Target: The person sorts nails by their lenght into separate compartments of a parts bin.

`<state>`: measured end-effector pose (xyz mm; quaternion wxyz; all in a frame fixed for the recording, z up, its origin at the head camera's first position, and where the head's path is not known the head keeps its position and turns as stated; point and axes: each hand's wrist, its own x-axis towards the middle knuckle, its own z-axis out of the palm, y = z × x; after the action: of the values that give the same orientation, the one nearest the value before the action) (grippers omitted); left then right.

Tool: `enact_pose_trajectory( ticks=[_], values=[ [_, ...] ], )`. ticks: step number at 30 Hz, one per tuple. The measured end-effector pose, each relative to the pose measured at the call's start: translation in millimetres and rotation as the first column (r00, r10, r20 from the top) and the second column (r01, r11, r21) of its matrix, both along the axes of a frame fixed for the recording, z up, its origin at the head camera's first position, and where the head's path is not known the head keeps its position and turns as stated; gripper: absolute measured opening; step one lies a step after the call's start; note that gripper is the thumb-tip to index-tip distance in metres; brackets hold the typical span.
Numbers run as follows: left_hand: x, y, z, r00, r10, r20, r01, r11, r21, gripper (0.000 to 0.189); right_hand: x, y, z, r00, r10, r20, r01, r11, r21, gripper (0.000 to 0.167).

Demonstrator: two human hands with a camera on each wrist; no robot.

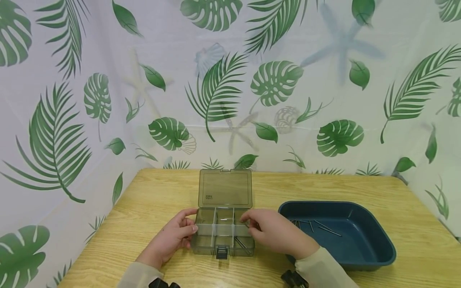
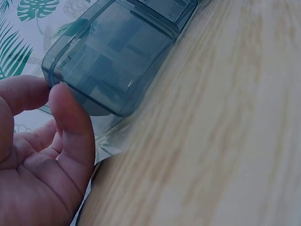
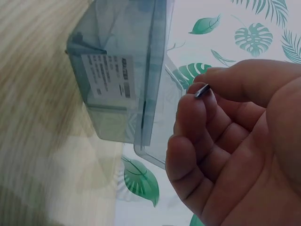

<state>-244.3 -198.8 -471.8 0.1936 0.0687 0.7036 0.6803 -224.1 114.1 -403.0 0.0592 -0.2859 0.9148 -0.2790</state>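
A smoky translucent compartment box [image 1: 204, 230] stands on the table with its lid [image 1: 225, 188] raised at the back. My left hand [image 1: 174, 236] holds the box's left side between thumb and forefinger, which the left wrist view shows at its corner. My right hand [image 1: 271, 230] reaches over the back right compartment. Between its thumb and fingers it pinches a thin metal nail [image 3: 202, 91]; in the right wrist view only one end sticks out. More nails [image 1: 240, 242] lie in the front right compartment.
A dark blue tray [image 1: 378, 248] stands to the right, partly behind my right forearm, with several loose nails [image 1: 325, 229] in it. The wooden table [image 1: 151, 192] ends at a leaf-patterned curtain [image 1: 288, 152]. A black latch [image 1: 221, 252] juts from the box's front.
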Motion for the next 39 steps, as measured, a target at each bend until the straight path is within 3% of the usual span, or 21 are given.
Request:
enact_pose_trajectory(
  ticks=[17,39],
  values=[
    [0.0,-0.7,0.5,1.0,-0.012,-0.001,0.012,1.0,0.001,0.062,1.3,0,3.8,0.996,-0.046,0.071,0.046,0.999,0.003,0.026],
    [-0.9,-1.6,-1.8,1.0,-0.003,-0.005,0.003,1.0,0.006,0.063,3.2,76,10.3,0.979,-0.197,0.056,0.198,0.98,-0.019,0.026]
  ],
)
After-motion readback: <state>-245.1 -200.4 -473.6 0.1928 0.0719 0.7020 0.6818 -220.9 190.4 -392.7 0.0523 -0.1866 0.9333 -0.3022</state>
